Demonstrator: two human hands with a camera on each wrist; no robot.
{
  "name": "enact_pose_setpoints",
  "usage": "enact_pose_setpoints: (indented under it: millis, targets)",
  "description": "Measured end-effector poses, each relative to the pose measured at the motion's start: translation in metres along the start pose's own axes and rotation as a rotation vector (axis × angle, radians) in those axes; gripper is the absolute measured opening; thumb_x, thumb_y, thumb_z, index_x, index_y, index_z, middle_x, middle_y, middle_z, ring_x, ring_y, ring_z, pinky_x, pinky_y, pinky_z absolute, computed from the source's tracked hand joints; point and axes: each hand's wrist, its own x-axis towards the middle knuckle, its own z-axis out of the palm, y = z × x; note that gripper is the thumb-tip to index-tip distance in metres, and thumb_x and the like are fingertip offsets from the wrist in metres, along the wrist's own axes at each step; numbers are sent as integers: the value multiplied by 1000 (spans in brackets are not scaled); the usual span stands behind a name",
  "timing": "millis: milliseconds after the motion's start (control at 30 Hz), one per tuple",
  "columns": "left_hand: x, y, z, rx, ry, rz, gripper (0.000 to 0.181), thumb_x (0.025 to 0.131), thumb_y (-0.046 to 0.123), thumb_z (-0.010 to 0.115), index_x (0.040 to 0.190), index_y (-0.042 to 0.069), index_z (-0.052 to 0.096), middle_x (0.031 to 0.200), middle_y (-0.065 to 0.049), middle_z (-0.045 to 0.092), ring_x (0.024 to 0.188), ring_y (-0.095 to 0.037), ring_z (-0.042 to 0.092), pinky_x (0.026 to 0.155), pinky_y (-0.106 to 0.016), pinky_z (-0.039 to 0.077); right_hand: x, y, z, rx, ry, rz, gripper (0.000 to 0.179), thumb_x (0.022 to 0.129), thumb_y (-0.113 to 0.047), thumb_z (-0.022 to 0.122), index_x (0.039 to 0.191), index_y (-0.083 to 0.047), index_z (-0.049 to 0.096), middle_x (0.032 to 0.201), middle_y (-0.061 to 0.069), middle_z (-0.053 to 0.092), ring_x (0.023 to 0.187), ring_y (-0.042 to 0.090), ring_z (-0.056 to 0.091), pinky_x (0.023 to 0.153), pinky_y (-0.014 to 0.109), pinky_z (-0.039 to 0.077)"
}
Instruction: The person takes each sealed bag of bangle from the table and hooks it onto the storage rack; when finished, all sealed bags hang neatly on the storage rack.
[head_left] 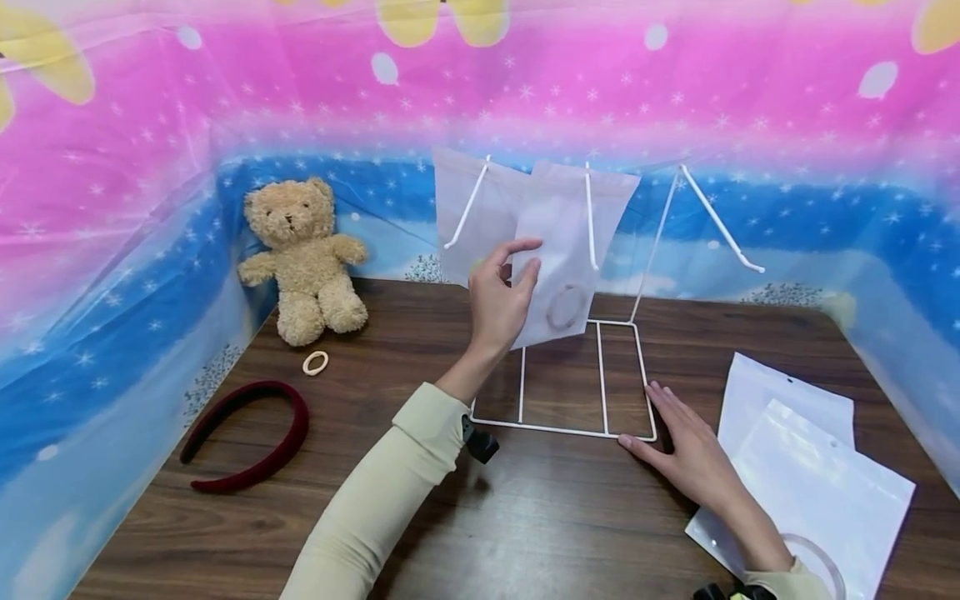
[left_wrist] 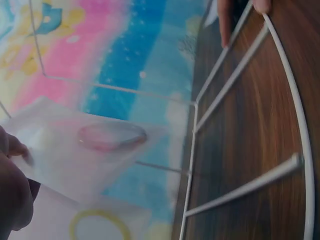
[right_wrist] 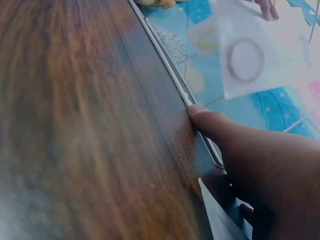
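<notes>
A white wire rack (head_left: 522, 386) with three hooks stands on the table. On its middle hook hangs a translucent white bag (head_left: 558, 217) with a brownish ring-shaped item inside. Behind it, a similar bag (head_left: 457, 200) hangs from the left hook; its yellow ring (left_wrist: 100, 212) shows in the left wrist view. My left hand (head_left: 501, 300) is raised in front of the bags, thumb and index finger apart, near the middle bag; contact is unclear. My right hand (head_left: 686, 442) rests at the rack's front right corner, fingers extended and thumb on the base wire.
A teddy bear (head_left: 300, 258) sits at the back left. A small cream ring (head_left: 316, 363) and a dark red headband (head_left: 300, 429) lie before it. Two white bags (head_left: 862, 492) overlap at the right, under my right forearm. Patterned cloth (head_left: 300, 92) surrounds the table.
</notes>
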Motion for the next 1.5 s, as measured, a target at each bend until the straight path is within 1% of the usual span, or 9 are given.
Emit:
enact_pose_setpoints:
  millis: [133,200,500,667,800,933,1267,1367,1500]
  targets:
    - [2,-7,0,185,-18,53,24,87,0,70,109,9,72,104,-1,70,78,-13,59,67,-24,46,0,0,0,-3,-7,11,96,85,-62,65,155,-7,29,155,19,31,141,40,28,103,65,27]
    - [2,-11,1,221,-46,67,27,86,-2,70,111,8,70,109,-1,69,93,-15,60,77,-25,47,0,-1,0,-6,-14,17,96,85,-62,65,155,-7,28,155,19,30,141,41,27,104,65,26]
    - [1,-24,-2,57,-147,55,37,81,-6,72,117,3,65,117,-5,66,102,-20,61,79,-34,50,0,-2,-2,-1,-21,23,96,85,-62,65,155,-8,28,156,19,30,141,41,28,103,66,27]
    - [-3,-26,-16,73,-219,70,41,82,1,76,121,8,65,124,-2,59,115,-16,53,92,-38,45,0,-3,1,-4,0,2,95,85,-60,67,154,-7,29,155,19,32,140,41,29,102,65,29]
    - [-14,-27,-37,109,-264,55,41,82,8,79,121,12,67,131,-7,52,122,-14,47,93,-44,45,0,-3,1,-1,-2,0,95,85,-60,67,155,-7,29,155,19,31,140,41,29,102,66,29]
    - [-32,-28,-62,108,-326,-7,44,82,10,79,124,10,65,132,-9,52,120,-17,49,91,-48,47,-1,-3,1,3,-6,5,96,85,-61,66,155,-9,28,156,18,30,140,41,28,101,67,28]
    - [-88,-29,-110,241,-602,-328,64,84,22,80,138,5,50,134,-16,52,124,-34,50,102,-49,41,-2,-4,0,19,-10,4,96,85,-59,67,156,-9,26,156,20,29,140,43,28,100,68,28]
    - [-95,-32,-117,292,-689,-369,72,84,29,79,143,4,44,140,-17,48,130,-33,45,106,-47,36,-2,-3,1,14,-4,2,96,85,-60,67,156,-10,25,156,20,30,140,43,29,99,68,29]
    - [-101,-39,-123,367,-758,-366,80,85,39,77,148,7,39,150,-16,40,139,-30,34,110,-47,31,-1,-2,3,17,-6,-2,97,85,-60,66,157,-11,24,156,19,29,140,42,28,99,68,29]
